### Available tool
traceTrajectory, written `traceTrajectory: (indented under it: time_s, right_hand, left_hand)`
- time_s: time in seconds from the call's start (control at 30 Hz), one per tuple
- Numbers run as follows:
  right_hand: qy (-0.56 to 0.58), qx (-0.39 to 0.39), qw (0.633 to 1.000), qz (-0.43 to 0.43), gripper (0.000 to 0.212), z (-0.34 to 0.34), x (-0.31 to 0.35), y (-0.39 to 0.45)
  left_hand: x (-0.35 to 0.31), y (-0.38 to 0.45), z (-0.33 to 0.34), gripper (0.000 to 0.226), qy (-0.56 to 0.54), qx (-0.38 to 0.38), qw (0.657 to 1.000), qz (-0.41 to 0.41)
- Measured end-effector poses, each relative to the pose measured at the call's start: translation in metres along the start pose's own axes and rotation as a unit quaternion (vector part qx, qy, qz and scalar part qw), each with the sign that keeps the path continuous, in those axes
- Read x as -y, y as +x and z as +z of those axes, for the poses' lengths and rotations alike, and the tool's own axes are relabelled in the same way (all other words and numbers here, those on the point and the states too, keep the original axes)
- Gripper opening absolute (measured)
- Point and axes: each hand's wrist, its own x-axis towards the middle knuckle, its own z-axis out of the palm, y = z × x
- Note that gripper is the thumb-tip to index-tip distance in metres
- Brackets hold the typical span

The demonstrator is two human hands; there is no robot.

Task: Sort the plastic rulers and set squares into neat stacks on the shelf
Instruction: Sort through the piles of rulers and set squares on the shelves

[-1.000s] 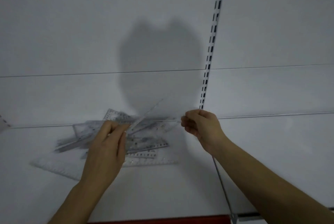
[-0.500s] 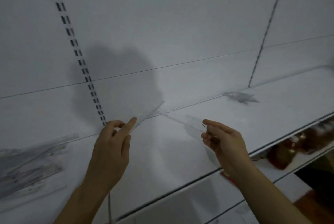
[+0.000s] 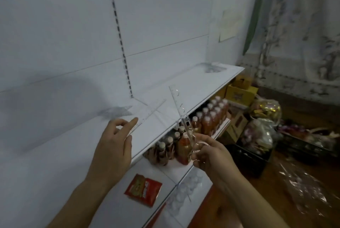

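a: item one, left hand [image 3: 112,146]?
b: raised over the white shelf [image 3: 73,146]. thumb and forefinger pinch the near end of a clear ruler [image 3: 147,115], which slants up and to the right above the shelf board.
a: item two, right hand [image 3: 209,156]?
b: off the shelf's front edge, fingers curled round the lower end of a clear set square [image 3: 179,106]. the piece stands nearly upright, its tip above the shelf edge.
a: do the two pieces touch?
b: cannot tell; they cross in view, both transparent.
a: stock already on the shelf?
b: one small clear pile [image 3: 117,112] near the back wall, just beyond the left fingers; another pile [image 3: 213,68] at the far right end. contents of each too blurred to list.
a: lower tier?
b: bottles with white caps [image 3: 211,117] in rows, and a red packet [image 3: 143,190] lying flat.
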Motion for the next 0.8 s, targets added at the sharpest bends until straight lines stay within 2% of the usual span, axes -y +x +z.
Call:
traceTrajectory:
  time_s: [0.1,0.17,0.27,0.53,0.67,0.8]
  right_hand:
    - [-0.091,-0.066,0.993,-0.041,0.044,-0.042,0.028,0.026]
    - [-0.114,-0.087,0.988,-0.05,0.039,-0.066,0.044,0.046]
    - [-0.152,-0.084,0.982,-0.075,0.023,-0.094,0.067,0.07]
    - [-0.221,-0.081,0.952,-0.196,0.023,-0.145,0.126,0.183]
    - [-0.358,-0.09,0.901,-0.227,0.014,-0.172,0.163,0.255]
    - [-0.423,-0.084,0.88,-0.201,0.025,-0.202,0.192,0.316]
  left_hand:
    - [-0.024,0.044,0.041,0.05,-0.008,0.033,0.999,0.018]
    - [-0.034,0.072,0.067,0.05,-0.005,0.061,0.998,0.036]
    - [-0.043,0.115,0.106,0.05,-0.001,0.089,0.995,0.053]
    - [-0.038,0.248,0.214,0.054,-0.017,0.127,0.989,0.076]
    - [-0.03,0.321,0.264,0.042,-0.042,0.122,0.99,0.05]
    - [-0.033,0.378,0.317,0.023,-0.043,0.126,0.99,0.038]
